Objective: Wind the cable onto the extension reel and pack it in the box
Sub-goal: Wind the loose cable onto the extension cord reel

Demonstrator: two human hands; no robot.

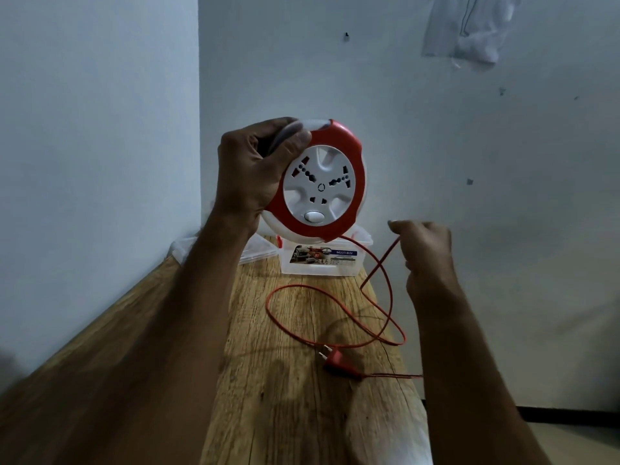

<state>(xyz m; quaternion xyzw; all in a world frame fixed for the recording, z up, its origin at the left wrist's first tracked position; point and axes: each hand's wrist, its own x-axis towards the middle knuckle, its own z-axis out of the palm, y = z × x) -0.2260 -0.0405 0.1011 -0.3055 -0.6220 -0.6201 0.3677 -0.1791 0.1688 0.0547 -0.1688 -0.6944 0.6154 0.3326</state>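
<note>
My left hand grips the round red and white extension reel by its upper left handle and holds it upright above the table, socket face toward me. The red cable leaves the reel's lower edge and runs to my right hand, which pinches it to the right of the reel. From there the cable drops in loose loops onto the wooden table and ends in a red plug. A clear plastic box with a printed label stands behind the reel at the table's far end.
The box's clear lid lies to the left of the box, in the corner where the two pale walls meet. The table's right edge runs close beside the cable loops, and one stretch of cable hangs over it. A plastic bag hangs on the wall.
</note>
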